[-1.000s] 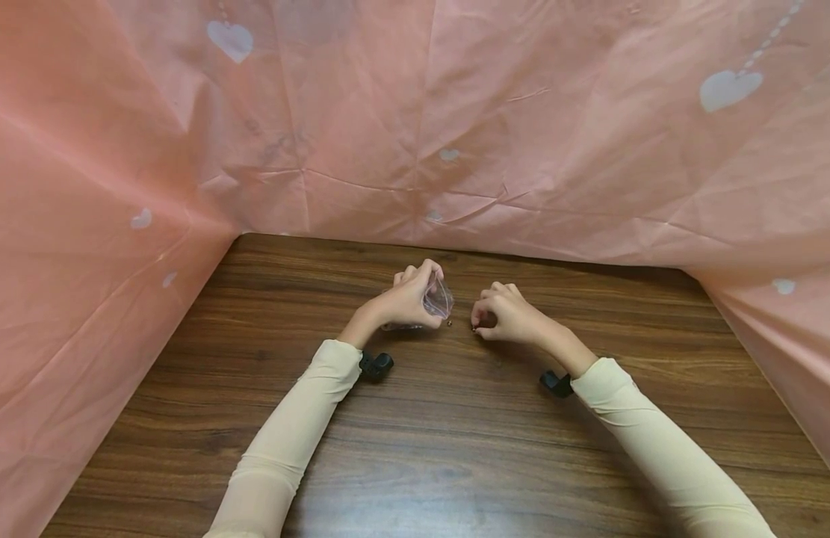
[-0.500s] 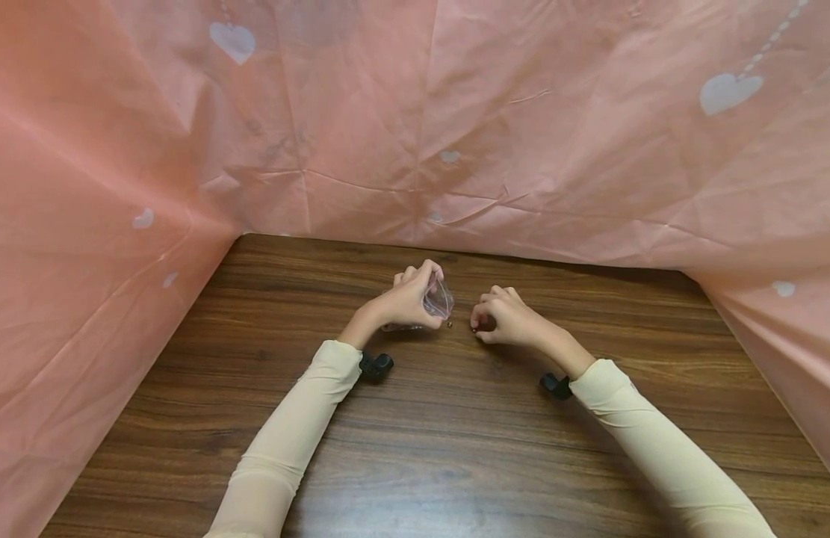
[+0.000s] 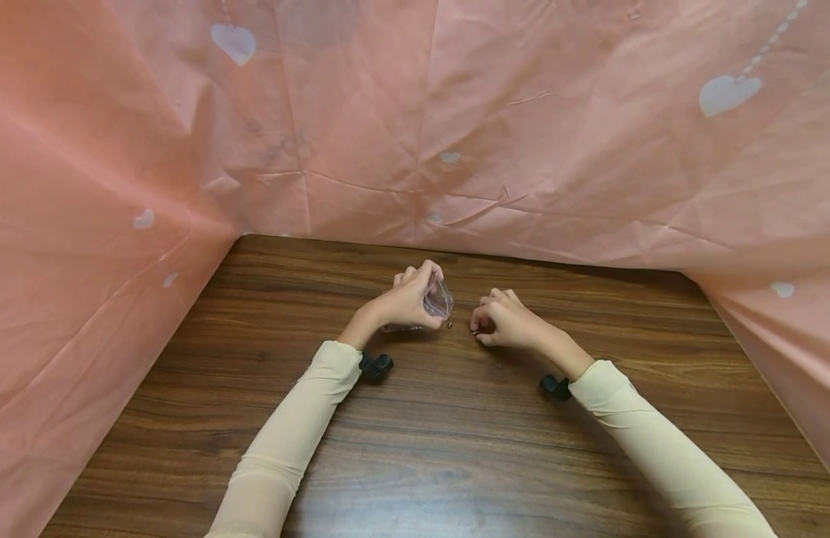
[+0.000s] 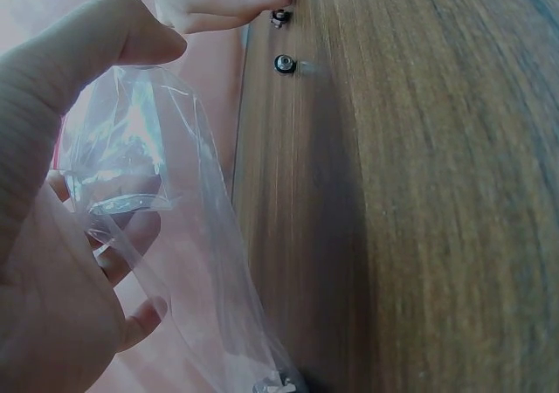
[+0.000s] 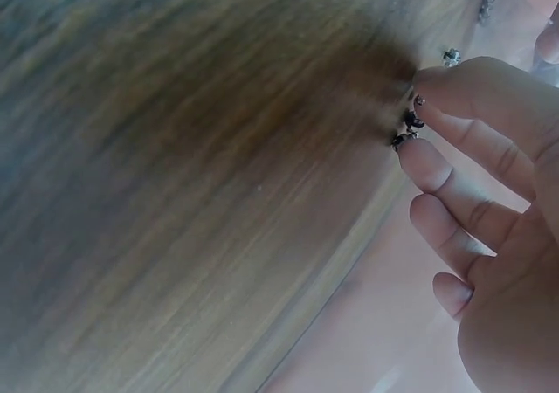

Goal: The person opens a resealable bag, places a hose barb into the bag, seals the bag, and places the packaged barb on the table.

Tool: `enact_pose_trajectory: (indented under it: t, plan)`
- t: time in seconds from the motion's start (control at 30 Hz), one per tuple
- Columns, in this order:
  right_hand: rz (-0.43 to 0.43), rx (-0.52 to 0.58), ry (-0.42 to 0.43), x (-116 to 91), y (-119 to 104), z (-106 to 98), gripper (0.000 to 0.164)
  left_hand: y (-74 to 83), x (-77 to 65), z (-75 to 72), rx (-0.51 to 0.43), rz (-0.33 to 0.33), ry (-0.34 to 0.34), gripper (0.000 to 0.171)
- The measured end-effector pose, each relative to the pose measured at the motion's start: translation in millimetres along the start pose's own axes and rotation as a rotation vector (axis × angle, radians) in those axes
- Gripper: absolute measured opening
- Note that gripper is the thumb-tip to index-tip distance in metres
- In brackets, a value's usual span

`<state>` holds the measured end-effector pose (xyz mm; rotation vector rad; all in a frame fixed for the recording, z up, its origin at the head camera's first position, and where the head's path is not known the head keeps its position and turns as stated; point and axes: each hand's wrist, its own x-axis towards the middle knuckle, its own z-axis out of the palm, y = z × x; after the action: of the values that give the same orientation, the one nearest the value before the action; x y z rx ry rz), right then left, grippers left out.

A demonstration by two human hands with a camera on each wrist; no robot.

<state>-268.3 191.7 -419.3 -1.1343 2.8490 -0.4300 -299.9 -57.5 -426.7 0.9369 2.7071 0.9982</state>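
Observation:
My left hand (image 3: pixel 404 302) grips a clear zip bag (image 3: pixel 438 300), its mouth spread between thumb and fingers and facing right. Several small shiny pieces (image 4: pixel 278 382) lie at the bottom of the bag in the left wrist view. My right hand (image 3: pixel 509 321) is low over the table, thumb and fingertips curled around two small, dark, round metal pieces (image 5: pixel 408 131). A similar loose metal piece (image 4: pixel 285 64) sits on the wood between the hands, just beyond the bag's mouth.
A dark wooden table (image 3: pixel 415 448) extends under both arms. Pink fabric (image 3: pixel 361 149) with white hearts hangs behind the table and along its sides. Each wrist carries a small black camera, one at the left wrist (image 3: pixel 377 366) and one at the right (image 3: pixel 556 386).
My right hand has shifted slightly toward me, and the pieces at its fingertips have moved with it. The left hand, the bag and the loose piece stay nearly still.

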Motion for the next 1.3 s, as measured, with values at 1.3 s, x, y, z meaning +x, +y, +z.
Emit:
enact_pose_trajectory:
  t: [1.3]
  plan:
    - [-0.028, -0.013, -0.002, 0.6, -5.1, 1.1, 0.017, -0.3, -0.2, 2.4, -0.011, 0.000, 0.006, 0.075]
